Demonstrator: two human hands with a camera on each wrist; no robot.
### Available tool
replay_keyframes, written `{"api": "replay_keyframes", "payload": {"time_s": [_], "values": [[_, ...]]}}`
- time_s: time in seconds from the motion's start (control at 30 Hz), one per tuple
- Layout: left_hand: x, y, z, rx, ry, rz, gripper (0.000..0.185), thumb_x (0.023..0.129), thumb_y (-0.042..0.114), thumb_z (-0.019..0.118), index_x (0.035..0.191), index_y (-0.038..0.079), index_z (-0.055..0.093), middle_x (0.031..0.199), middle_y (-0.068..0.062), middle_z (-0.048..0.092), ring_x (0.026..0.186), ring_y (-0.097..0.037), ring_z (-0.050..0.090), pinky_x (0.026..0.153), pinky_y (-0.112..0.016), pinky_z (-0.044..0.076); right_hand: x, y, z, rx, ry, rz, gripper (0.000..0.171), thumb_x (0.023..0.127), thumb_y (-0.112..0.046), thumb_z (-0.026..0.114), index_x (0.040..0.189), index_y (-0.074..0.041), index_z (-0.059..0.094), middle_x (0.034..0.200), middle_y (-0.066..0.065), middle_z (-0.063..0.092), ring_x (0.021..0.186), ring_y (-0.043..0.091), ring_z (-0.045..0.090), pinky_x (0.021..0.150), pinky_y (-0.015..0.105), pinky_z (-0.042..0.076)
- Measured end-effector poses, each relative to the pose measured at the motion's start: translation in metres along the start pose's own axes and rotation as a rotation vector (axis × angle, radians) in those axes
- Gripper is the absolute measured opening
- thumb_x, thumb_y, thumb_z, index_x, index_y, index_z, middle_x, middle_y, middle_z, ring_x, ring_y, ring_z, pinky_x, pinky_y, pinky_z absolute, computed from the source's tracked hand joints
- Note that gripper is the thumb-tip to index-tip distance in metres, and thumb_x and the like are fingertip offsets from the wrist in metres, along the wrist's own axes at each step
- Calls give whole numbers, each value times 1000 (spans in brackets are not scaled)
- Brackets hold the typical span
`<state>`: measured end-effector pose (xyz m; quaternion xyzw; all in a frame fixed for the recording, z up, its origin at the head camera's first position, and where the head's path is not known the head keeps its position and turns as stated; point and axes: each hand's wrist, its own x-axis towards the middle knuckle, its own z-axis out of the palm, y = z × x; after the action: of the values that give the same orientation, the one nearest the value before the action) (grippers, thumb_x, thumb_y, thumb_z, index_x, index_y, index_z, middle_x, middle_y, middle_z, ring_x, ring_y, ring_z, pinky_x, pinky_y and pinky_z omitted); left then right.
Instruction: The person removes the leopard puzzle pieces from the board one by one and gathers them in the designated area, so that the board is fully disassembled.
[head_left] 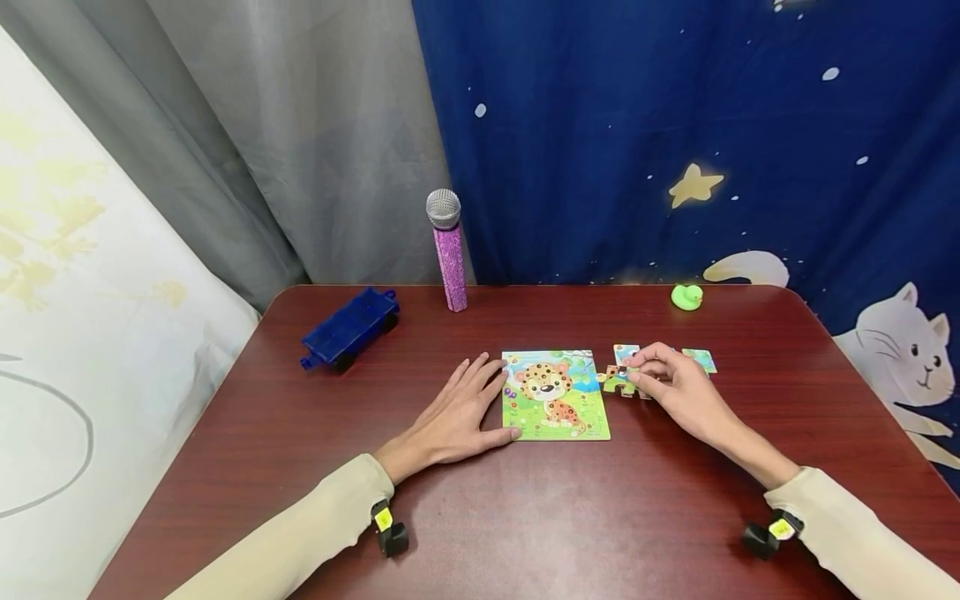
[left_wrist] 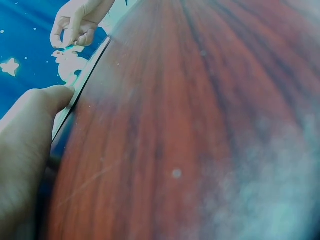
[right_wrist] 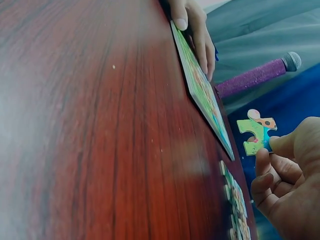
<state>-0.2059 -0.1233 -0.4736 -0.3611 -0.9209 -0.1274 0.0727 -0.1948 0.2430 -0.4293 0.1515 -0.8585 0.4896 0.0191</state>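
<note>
A square puzzle board (head_left: 557, 396) with a spotted leopard cub picture lies flat on the table. My left hand (head_left: 453, 415) rests at its left side, fingers spread, with fingertips at the upper left edge and the thumb at the lower left corner. To the right of the board, my right hand (head_left: 686, 398) pinches a puzzle piece (right_wrist: 259, 126) between thumb and fingertips. That piece is held raised, green and blue with an orange spotted patch and a pale knob. Several loose puzzle pieces (head_left: 699, 359) lie on the table under and beyond the right hand, which partly hides them.
On the dark red table (head_left: 570, 517), a blue toy wagon (head_left: 349, 325) stands at the back left. A purple glittery microphone (head_left: 451, 258) stands upright near the back edge. A small green rubber duck (head_left: 686, 297) sits at the back right. Curtains hang behind the table.
</note>
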Motion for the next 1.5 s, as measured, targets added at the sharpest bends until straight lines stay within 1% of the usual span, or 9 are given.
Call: {"api": "replay_keyframes", "payload": {"time_s": [0.17,0.33,0.43,0.6,0.83,0.93,1.07,1.2,1.5], "values": [[0,0,0,3,-15,1,98,89,80,43,154,7,42,163,-10,30,154,-33,17,124,-53,13,-3,4,-7,-21,28,3,15,99,-16,67,109,-6,60,86,11,70,73,31,63,59,27,50],[0,0,0,-1,-13,1,99,89,81,42,153,6,43,163,-11,30,153,-33,19,124,-52,13,-7,7,-16,-45,68,-5,15,97,-14,69,109,-7,63,91,11,73,71,26,66,54,26,51],[0,0,0,-3,-8,1,100,89,82,42,153,6,43,162,-11,31,153,-34,19,123,-53,14,-8,10,-21,-49,94,-14,16,96,-11,70,109,-5,64,94,12,74,72,22,68,58,22,52],[-1,0,0,-11,-8,-2,100,88,82,42,153,6,43,163,-10,31,153,-34,19,123,-53,14,-11,15,-29,-79,130,-26,16,95,-10,71,109,-3,65,92,13,74,75,20,69,66,15,51],[-1,0,0,-5,-1,4,99,89,81,43,153,6,43,162,-11,31,153,-34,20,123,-54,15,-16,26,-42,-107,171,3,17,94,-10,73,110,-6,69,93,11,74,77,17,69,65,15,49],[-1,0,0,-3,1,6,99,88,81,43,153,6,43,162,-11,31,153,-34,20,123,-54,16,-19,30,-48,-136,170,-9,18,94,-10,73,111,-4,69,94,13,75,77,17,69,64,14,49],[0,0,0,6,0,6,100,88,82,43,153,7,43,163,-11,31,153,-34,19,123,-54,16,-24,35,-56,-171,183,-6,16,94,-12,73,108,-5,70,91,11,74,75,13,68,65,13,48],[0,0,0,10,4,10,100,88,82,42,153,6,44,162,-12,31,153,-34,19,123,-55,16,-30,39,-65,-194,213,25,14,94,-15,74,105,-8,70,88,8,74,74,9,66,65,12,47],[0,1,-2,9,0,4,100,88,82,43,153,6,43,163,-11,30,153,-34,20,123,-55,16,-38,54,-80,-231,230,68,16,95,-15,72,106,-4,70,86,10,72,72,6,63,62,13,45]]}}
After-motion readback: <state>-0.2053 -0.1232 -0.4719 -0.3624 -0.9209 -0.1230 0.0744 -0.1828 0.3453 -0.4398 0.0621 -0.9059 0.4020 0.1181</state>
